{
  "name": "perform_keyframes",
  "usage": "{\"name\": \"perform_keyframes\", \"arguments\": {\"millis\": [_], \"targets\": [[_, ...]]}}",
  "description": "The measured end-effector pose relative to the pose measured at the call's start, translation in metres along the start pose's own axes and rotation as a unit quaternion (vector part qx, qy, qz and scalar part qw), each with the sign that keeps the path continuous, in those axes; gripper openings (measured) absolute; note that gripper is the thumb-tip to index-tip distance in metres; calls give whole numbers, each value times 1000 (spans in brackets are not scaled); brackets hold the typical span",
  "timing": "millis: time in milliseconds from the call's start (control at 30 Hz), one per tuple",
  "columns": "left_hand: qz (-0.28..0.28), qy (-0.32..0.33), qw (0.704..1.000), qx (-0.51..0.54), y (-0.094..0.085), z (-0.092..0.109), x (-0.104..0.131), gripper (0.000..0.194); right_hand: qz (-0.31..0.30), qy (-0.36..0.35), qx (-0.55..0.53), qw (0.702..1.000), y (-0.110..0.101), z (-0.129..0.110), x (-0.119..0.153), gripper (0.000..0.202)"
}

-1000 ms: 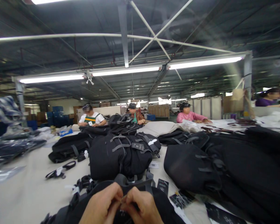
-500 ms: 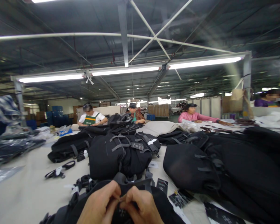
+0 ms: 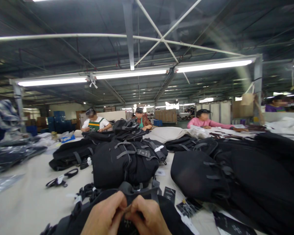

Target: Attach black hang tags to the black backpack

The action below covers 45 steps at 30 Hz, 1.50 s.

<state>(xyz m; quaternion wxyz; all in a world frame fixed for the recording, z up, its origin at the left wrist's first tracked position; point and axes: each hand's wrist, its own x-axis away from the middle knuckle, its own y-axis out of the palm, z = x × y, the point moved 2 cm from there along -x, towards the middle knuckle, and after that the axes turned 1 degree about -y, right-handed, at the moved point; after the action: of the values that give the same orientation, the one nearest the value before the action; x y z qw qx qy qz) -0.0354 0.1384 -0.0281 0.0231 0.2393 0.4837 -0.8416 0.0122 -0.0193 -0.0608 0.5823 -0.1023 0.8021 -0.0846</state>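
1. Black fabric is filling the bottom edge of the view: a black backpack [image 3: 137, 209] is lying on the pale table [image 3: 26, 202] right in front of the person, and both hands are working on its top.
2. The left hand [image 3: 105, 217] is curling closed, its fingertips pinching something small at the top of the backpack; what it is pinching is too hidden to tell.
3. The right hand [image 3: 149, 217] is also closing in a pinch, its fingertips touching those of the left hand at the same spot.
4. A second black bag [image 3: 123, 164], strapped with grey webbing, is standing just behind the hands, and a heap of dark bags [image 3: 235, 176] is lying to the right.
5. Black hang tags [image 3: 170, 195] are lying on the table between those bags, near the right hand.
6. A loose black strap [image 3: 61, 178] is lying to the left, well apart from the hands.
7. Three other people are sitting at the far side of the table, one in a pink top [image 3: 205, 123].
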Motion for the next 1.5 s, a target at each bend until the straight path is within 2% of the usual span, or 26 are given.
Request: {"name": "perform_keyframes", "arguments": {"millis": [167,233,400,567,633,767,900,1100,1267,1400,1500], "targets": [[-10,5,999,-52,4,4,1,20,-7,-35,70,997,-1,-4,-2,46],[4,20,995,-95,4,7,2,24,-19,-59,86,994,-1,-6,-2,47],[23,54,991,-118,6,9,3,26,-46,-37,88,994,-1,-8,1,26],[32,34,995,-83,10,-1,4,26,-86,-52,80,992,2,-6,2,16],[20,10,997,-70,10,-4,3,25,-89,-9,55,994,2,-2,2,15],[6,-37,999,-16,8,-5,1,16,-74,155,-67,983,1,3,1,10],[22,-47,998,36,7,-2,1,13,-44,158,-88,982,0,2,0,15],[31,-40,996,73,7,1,-1,14,-67,213,-83,971,5,10,5,12],[34,-37,996,74,6,3,-2,12,-53,146,-15,988,3,8,4,13],[43,-38,996,73,4,6,-2,9,-68,154,-69,983,2,7,2,16],[39,-44,995,76,2,6,-1,11,-82,139,-70,984,1,6,1,17]]}}
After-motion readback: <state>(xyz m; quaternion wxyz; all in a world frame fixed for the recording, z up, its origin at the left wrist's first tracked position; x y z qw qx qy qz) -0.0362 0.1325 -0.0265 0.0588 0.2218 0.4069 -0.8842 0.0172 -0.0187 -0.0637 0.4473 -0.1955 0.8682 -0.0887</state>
